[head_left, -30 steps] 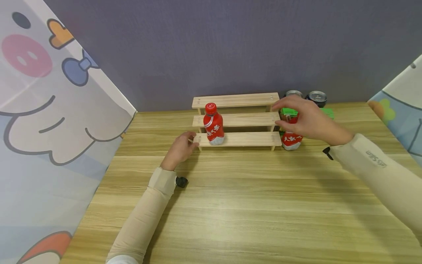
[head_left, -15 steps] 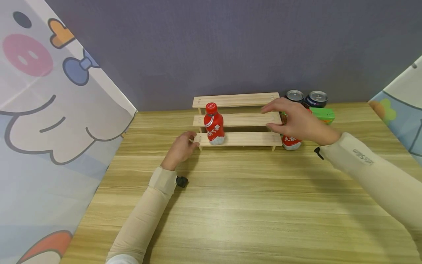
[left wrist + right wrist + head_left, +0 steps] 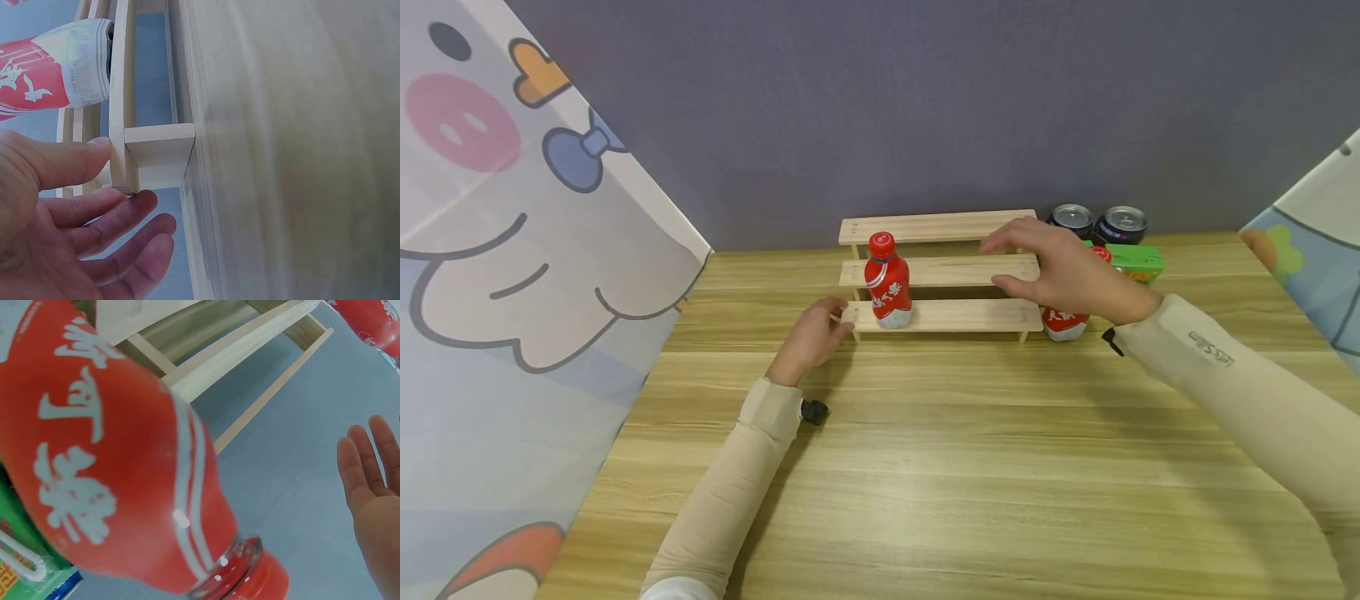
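Observation:
A red bottle (image 3: 887, 283) with a red cap stands upright at the left of the lowest step of a three-step wooden shelf (image 3: 970, 317). My left hand (image 3: 812, 340) holds the left end of that step. In the left wrist view, its thumb (image 3: 81, 159) lies on the step's upper face, with fingertips at its end. My right hand (image 3: 1060, 271) hovers over the shelf's right end, thumb and fingers spread apart, holding nothing. A second red bottle (image 3: 1063, 325) stands just right of the shelf, partly hidden by that hand; it looms close in the right wrist view.
Two dark cans (image 3: 1120, 223) stand at the back right by the wall (image 3: 865, 108). A green box (image 3: 1135, 260) is in front of them. The wooden tabletop (image 3: 925, 467) stretches forward from the shelf. A printed cartoon panel (image 3: 535, 283) bounds the left side.
My right hand has moved left, from beside the second bottle to over the shelf's right end. The left hand and the bottle on the shelf stay in place.

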The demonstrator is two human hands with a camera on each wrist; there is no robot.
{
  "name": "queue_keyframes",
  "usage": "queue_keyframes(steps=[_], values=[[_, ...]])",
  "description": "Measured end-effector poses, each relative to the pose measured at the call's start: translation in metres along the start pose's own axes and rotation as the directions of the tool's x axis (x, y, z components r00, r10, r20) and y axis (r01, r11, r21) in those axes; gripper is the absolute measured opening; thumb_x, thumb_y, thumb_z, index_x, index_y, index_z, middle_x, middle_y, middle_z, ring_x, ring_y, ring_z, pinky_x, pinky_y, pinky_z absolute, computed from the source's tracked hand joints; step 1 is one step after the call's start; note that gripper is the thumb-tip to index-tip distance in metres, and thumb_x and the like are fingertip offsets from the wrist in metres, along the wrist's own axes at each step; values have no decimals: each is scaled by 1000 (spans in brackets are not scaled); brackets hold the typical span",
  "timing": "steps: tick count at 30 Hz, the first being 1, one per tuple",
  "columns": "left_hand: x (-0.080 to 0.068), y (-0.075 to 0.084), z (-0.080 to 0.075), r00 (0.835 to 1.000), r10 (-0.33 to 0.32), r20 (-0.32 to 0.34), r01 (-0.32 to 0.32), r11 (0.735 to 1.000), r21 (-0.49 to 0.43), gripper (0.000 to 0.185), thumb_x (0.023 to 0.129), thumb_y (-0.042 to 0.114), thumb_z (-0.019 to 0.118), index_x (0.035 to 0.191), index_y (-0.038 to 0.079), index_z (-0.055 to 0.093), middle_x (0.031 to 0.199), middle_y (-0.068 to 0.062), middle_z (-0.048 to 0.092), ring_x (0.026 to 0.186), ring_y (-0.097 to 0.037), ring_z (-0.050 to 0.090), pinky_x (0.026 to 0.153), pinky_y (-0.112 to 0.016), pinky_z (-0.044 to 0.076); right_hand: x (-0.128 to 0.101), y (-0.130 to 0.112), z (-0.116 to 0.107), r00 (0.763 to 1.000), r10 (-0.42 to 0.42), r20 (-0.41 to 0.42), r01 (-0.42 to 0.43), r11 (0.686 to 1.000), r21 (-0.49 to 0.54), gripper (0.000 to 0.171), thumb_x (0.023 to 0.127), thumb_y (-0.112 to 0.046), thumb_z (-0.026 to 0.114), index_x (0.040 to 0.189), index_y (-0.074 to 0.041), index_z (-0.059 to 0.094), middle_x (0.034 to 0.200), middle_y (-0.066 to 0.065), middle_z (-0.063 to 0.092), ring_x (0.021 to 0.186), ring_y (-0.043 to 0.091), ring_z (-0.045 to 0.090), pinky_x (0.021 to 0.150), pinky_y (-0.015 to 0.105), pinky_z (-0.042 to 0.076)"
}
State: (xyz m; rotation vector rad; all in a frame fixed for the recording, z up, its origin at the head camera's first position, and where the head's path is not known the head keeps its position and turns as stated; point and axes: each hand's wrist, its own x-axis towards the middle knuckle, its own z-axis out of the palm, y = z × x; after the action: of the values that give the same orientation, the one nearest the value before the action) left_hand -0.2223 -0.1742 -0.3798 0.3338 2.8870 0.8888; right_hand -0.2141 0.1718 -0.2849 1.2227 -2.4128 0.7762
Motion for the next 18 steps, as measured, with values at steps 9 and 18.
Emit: queue_keyframes(steps=[9,18], values=[[-1,-1,1,1000,13,-15,-13,1000,8,42,85,22,55,120,3,44,111,-10,49,87,-19,52,69,-30,46,13,-7,3,1000,12,1,-12,999,51,35,76,-19,65,109,-14,55,106,-9,52,100,9,44,82,30,37],[0,-2,2,1000,8,-16,-8,1000,-11,43,85,22,56,121,3,43,109,-11,50,86,-18,52,66,-28,46,23,-11,5,999,36,8,-36,998,57,32,79,-21,62,110,-17,54,107,-9,51,100,8,45,82,29,37]])
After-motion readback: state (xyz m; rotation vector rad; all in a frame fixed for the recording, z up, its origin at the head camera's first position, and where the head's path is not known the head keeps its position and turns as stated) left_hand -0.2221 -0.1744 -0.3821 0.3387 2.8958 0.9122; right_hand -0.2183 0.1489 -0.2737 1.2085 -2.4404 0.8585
